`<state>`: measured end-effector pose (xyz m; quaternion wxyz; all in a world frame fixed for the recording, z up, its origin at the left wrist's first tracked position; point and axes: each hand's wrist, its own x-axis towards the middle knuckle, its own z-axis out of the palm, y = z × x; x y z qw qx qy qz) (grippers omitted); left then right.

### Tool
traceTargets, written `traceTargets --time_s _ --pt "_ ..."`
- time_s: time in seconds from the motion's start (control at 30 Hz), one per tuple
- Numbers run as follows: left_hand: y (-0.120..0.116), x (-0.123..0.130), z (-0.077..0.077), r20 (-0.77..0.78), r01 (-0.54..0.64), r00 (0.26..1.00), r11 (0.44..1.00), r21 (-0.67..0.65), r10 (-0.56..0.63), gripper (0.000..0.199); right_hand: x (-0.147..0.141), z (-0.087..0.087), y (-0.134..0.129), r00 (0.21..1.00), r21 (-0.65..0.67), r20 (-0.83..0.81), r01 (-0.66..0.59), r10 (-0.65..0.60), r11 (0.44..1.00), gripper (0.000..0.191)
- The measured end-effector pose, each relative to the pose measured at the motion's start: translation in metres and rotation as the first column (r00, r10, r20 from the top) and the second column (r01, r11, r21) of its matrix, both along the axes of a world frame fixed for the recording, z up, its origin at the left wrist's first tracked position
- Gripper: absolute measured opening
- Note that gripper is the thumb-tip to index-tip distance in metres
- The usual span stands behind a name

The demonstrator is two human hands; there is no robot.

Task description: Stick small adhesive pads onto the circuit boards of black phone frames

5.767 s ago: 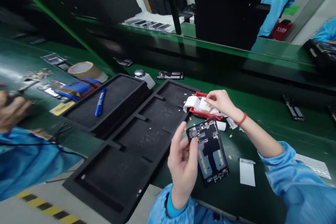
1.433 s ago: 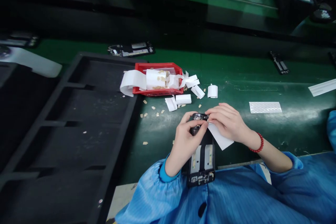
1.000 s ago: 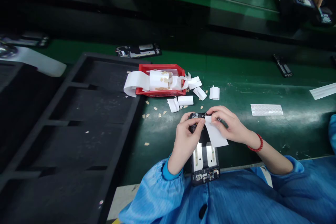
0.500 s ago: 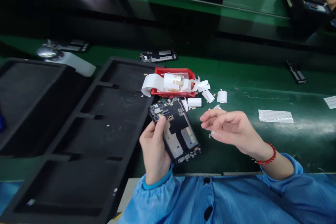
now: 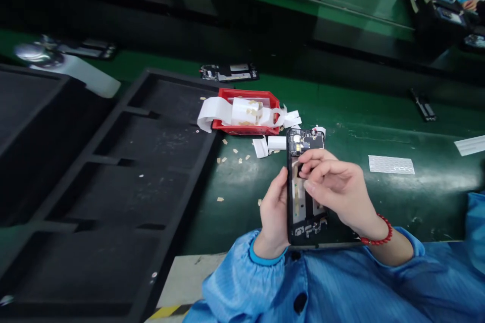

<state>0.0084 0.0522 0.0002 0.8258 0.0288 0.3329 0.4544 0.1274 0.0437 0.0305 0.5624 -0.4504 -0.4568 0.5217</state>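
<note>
An opened phone body (image 5: 296, 197) with its circuit board showing stands nearly upright in the picture, gripped at its left edge by my left hand (image 5: 275, 214). Over the middle of the phone is my right hand (image 5: 335, 186), its fingertips drawn together; whatever they pinch, if anything, is too small to make out. Beyond the phone, a red bin (image 5: 244, 131) holds white paper rolls (image 5: 242, 111) dotted with small tan pieces. White paper scraps (image 5: 277, 143) lie between the bin and the phone.
A black compartment tray (image 5: 144, 176) fills the left side, with a white bottle (image 5: 91, 75) behind it. Other phone bodies (image 5: 229, 72) lie at the back. A clear label sheet (image 5: 391, 164) is at the right. Small tan pieces dot the green table (image 5: 235, 227).
My left hand has brought the phone to the right and turned it more upright, under my right hand. The view has shifted slightly, and tan pieces on the table are now uncovered.
</note>
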Motion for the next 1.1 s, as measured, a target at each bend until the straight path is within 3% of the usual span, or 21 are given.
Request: traceTargets --time_s 0.13,0.27,0.43,0.7,1.1 --pt "-0.009 0.004 0.01 -0.121 -0.049 0.99 0.978 0.204 0.075 0.033 -0.005 0.002 0.003 0.995 0.101 0.034 0.095 -0.098 0.99 0.014" --pt "-0.018 0.001 0.017 -0.117 -0.034 0.99 0.927 0.373 0.084 0.047 -0.008 0.003 0.006 0.998 0.176 0.033 0.051 -0.057 0.983 0.015" --pt "-0.02 -0.006 0.013 -0.145 0.027 0.988 0.863 0.504 0.054 0.051 -0.008 0.004 0.006 1.0 0.244 0.009 0.011 -0.014 0.97 0.016" --pt "-0.021 -0.006 0.019 -0.193 0.012 0.976 0.857 0.515 0.102 0.045 -0.01 0.005 0.006 0.999 0.241 -0.034 -0.009 0.018 0.97 0.023" --pt "-0.021 -0.004 0.035 -0.262 0.0 0.959 0.921 0.389 0.111 0.05 -0.013 0.007 0.005 0.998 0.25 0.047 0.018 -0.031 0.968 0.017"
